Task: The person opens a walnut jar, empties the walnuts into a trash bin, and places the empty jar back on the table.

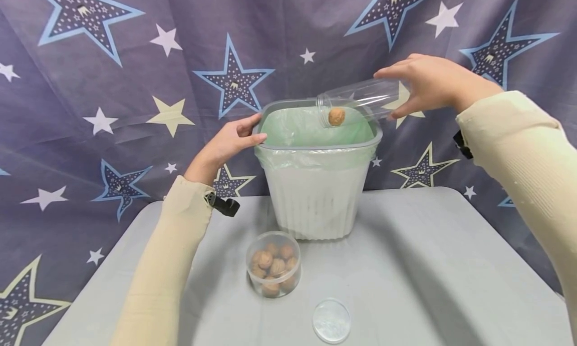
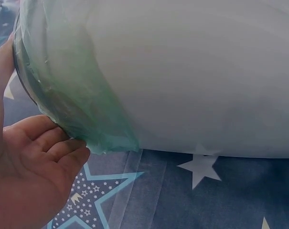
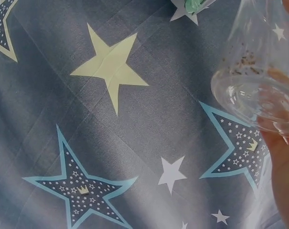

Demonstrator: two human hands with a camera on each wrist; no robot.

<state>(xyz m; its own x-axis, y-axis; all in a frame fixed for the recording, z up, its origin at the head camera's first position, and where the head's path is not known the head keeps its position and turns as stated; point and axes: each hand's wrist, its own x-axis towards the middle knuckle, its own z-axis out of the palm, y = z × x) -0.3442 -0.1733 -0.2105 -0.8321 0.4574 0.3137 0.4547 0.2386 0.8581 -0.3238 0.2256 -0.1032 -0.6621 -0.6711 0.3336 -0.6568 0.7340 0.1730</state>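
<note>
In the head view a white bin [image 1: 315, 201] with a green liner [image 1: 293, 125] stands at the table's back. The left hand [image 1: 227, 143] grips its left rim; in the left wrist view that hand [image 2: 39, 167] has its fingers against the liner-covered edge. The right hand [image 1: 435, 83] holds a clear jar [image 1: 369, 93] by its base end, tilted mouth-down to the left over the bin. One walnut [image 1: 336, 116] lies inside at the jar's mouth. The right wrist view shows small brown crumbs near the base of the jar [image 3: 249, 90], with the right hand [image 3: 283, 157] around it.
A round clear container [image 1: 273, 281] of several walnuts [image 1: 277, 267] stands on the grey table [image 1: 405, 286] in front of the bin. A clear round lid [image 1: 331, 321] lies nearer the front edge. A star-patterned cloth [image 1: 279, 45] hangs close behind the bin.
</note>
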